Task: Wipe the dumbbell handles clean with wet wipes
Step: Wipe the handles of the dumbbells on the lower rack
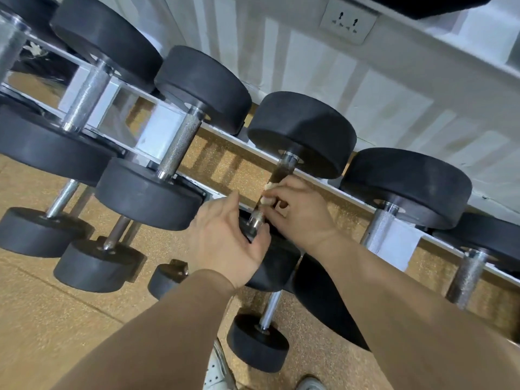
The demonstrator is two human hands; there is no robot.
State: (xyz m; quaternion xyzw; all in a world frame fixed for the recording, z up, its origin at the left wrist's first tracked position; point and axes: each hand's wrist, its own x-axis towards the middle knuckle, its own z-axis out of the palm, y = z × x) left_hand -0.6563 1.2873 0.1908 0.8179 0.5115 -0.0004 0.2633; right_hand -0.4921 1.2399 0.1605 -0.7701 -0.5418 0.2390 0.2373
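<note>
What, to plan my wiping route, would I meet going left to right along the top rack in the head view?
Cropped handle → knurled handle → second knurled handle → left hand → handle being wiped → right hand with wet wipe → next knurled handle → last knurled handle
</note>
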